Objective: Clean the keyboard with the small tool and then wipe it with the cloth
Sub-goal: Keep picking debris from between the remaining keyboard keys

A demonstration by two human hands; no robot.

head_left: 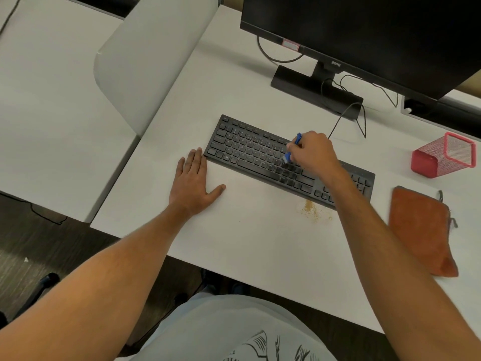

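A black keyboard (250, 152) lies slanted across the white desk (260, 243). Over its middle keys my right hand (313, 152) grips a small blue brush (292, 147), whose pale bristle end touches the keys. Flat on the desk, my left hand (194, 182) rests with fingers spread, its fingertips against the keyboard's left end. An orange cloth (424, 230) lies on the desk to the right, apart from both hands. A small scatter of tan crumbs (312, 209) sits on the desk just in front of the keyboard.
A black monitor (364, 29) on its stand (312, 89) fills the back, with cables trailing to the keyboard. A red mesh holder (445, 157) lies tipped on its side at the right. A grey divider panel (145, 56) stands at the left.
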